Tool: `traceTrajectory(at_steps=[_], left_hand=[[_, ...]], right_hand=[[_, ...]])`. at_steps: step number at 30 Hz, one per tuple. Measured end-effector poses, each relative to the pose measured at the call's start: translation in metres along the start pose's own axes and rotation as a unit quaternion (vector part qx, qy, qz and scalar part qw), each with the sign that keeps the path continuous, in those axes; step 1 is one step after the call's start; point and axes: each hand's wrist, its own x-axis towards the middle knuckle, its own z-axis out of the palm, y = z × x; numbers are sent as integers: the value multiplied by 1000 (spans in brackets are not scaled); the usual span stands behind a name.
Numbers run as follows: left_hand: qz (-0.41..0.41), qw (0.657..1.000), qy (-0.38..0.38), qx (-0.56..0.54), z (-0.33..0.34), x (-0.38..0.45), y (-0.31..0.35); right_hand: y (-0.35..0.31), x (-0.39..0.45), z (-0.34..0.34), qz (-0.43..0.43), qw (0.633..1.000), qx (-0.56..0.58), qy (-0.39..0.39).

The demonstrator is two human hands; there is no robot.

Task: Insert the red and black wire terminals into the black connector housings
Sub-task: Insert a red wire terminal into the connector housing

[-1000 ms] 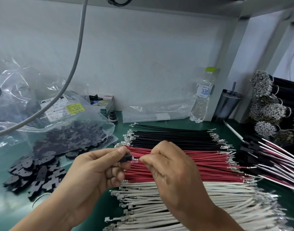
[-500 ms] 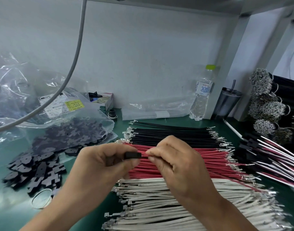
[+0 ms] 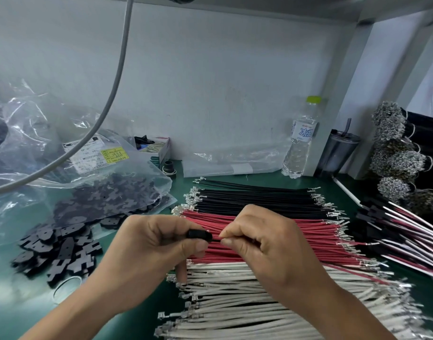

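My left hand pinches a small black connector housing between thumb and forefinger, above the wire piles. My right hand pinches a wire right at the housing's right end; the wire's colour and terminal are hidden by my fingers. Below the hands lie a row of red wires, black wires behind them and white wires in front, all with metal terminals. Loose black housings are heaped at the left.
A clear plastic bag of housings lies at left under a hanging grey cable. A water bottle and dark cup stand at the back. Finished wire assemblies and bundled wires fill the right side.
The housing has turned more level between my left fingers and my right fingertips have closed in against its right end. The view has shifted slightly.
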Motion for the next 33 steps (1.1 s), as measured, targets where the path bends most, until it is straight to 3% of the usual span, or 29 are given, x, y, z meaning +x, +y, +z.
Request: traceTrajectory(at_steps=[4,9,11,17,21,24,33], left_hand=[[-6,1000,14,4,-1,1,-5],[-10,999,35,2,-3,3,-10],[-13,999,37,9,-3,2,-12],[-24,999,40,-12,-4,4,-14],[-34,998,41,-34,-5,5,-11],[-45,996,46,-56,-5,6,-10],[-62,993,50,-82,-7,6,-8]], right_hand=[[-8,2,-15,-25,993,-112,-16],[-16,-4,1,-30,974,-109,-197],[-13,-6,5,-15,972,-98,-213],[-7,-2,2,58,984,11,-168],[-2,1,-5,100,985,121,-67],[-1,1,-4,90,993,82,-5],[-5,-3,1,42,999,17,19]])
